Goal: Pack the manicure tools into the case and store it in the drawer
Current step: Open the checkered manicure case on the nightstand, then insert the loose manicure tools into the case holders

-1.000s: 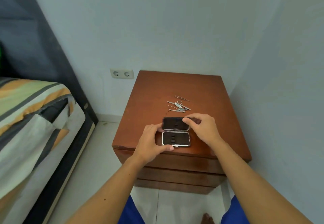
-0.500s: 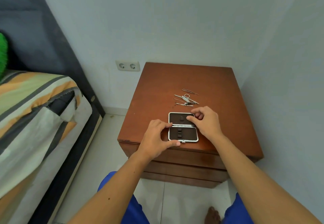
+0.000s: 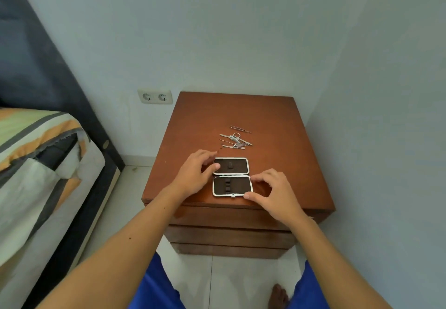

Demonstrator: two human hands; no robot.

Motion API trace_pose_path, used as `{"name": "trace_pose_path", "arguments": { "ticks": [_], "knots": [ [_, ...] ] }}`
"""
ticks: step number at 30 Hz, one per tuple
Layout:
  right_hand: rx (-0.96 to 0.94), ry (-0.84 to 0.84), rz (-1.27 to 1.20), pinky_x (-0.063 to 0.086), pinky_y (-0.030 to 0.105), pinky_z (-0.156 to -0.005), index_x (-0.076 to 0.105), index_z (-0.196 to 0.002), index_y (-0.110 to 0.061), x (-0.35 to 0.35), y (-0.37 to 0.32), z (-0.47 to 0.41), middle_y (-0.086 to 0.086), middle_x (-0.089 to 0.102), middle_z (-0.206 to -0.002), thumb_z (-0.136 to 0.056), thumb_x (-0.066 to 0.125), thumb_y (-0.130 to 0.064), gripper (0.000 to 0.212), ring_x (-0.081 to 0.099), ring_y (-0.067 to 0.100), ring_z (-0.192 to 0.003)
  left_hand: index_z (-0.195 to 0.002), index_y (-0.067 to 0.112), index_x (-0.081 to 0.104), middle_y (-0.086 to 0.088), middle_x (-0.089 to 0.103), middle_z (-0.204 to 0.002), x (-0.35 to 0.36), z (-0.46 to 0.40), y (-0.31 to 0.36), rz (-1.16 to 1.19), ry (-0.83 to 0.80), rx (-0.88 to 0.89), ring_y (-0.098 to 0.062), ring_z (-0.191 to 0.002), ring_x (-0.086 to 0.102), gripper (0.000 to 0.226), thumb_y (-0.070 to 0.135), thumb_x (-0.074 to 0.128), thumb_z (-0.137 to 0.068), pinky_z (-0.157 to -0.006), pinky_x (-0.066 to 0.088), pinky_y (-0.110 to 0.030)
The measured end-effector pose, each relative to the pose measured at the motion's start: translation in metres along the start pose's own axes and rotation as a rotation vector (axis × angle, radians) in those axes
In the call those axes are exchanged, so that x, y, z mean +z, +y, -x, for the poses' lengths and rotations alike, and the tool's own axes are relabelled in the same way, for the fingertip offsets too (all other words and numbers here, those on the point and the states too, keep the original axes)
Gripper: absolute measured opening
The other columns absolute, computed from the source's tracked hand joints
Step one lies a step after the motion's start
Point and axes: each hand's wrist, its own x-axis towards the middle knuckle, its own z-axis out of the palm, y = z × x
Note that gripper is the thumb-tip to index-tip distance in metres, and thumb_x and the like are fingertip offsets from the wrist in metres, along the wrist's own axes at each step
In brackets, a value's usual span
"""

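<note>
Case (image 3: 232, 176) lies open flat at the counter's (image 3: 277, 139) near edge. Left hand (image 3: 195, 173) fingers spread, touching its 9 o'clock rim; right hand (image 3: 274, 191) fingers curled loosely at 3 o'clock, gripping nothing. Tools (image 3: 235, 139) loose at 12 o'clock

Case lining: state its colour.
Dark brown, inside the open case, framed by a silver metal rim; the head view shows it.

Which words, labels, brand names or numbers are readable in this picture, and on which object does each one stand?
None: no readable text shows anywhere.
The open case: plain dark lining and metal rim, no print visible.
The metal manicure tools: too small to tell whether any is engraved.
The wall socket: no marking legible.
The wooden nightstand: bare wood, no label.
</note>
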Motion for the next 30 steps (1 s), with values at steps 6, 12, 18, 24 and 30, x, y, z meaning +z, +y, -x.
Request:
{"name": "trace_pose_path", "arguments": {
  "ticks": [6,12,18,24,30],
  "knots": [
    [0.055,0.003,-0.04,0.033,0.01,-0.09,0.074,-0.123,-0.03,-0.002,0.0,-0.003,-0.013,0.058,-0.118,-0.082,0.085,-0.044,0.044,0.046,0.01,-0.115,-0.139,0.024,0.068,0.003,0.063,-0.13,0.003,-0.014,0.003,-0.158,-0.056,-0.039,-0.015,-0.11,0.052,0.041,0.034,0.072,-0.1,-0.1,0.048,-0.034],
    [0.154,0.024,-0.015,0.034,0.032,-0.103,0.08,-0.11,-0.035,-0.012,0.008,-0.027,-0.013,0.064,-0.11,-0.087,0.082,-0.039,0.024,0.041,0.022,-0.12,-0.092,0.028,0.065,0.013,0.064,-0.096,-0.004,0.017,-0.001,-0.092,-0.005,-0.174,-0.01,-0.089,0.06,0.03,0.048,0.085,-0.084,-0.069,0.045,-0.028],
    [0.308,0.079,0.038,0.03,0.042,-0.099,0.078,-0.105,-0.043,-0.006,-0.008,-0.058,-0.013,0.068,-0.113,-0.098,0.067,-0.04,0.014,0.042,0.029,-0.123,-0.07,0.028,0.065,0.015,0.067,-0.07,0.016,0.046,-0.002,-0.062,0.128,-0.18,-0.007,-0.081,0.058,0.032,0.049,0.084,-0.085,-0.076,0.046,-0.037],
    [0.331,0.088,0.064,0.029,0.042,-0.095,0.079,-0.101,-0.041,-0.003,-0.005,-0.066,-0.01,0.073,-0.118,-0.099,0.064,-0.04,0.016,0.042,0.03,-0.125,-0.066,0.03,0.066,0.015,0.066,-0.068,0.023,0.052,-0.002,-0.002,0.21,-0.163,-0.005,-0.08,0.058,0.032,0.049,0.087,-0.081,-0.082,0.047,-0.04],
    [0.272,0.109,0.026,0.028,0.039,-0.094,0.077,-0.104,-0.041,-0.005,-0.001,-0.073,-0.014,0.074,-0.108,-0.098,0.068,-0.04,0.011,0.048,0.025,-0.122,-0.078,0.03,0.071,0.014,0.071,-0.075,0.005,0.033,-0.005,0.024,0.104,-0.115,-0.005,-0.075,0.066,0.029,0.055,0.083,-0.084,-0.069,0.056,-0.032]
  ]
}}
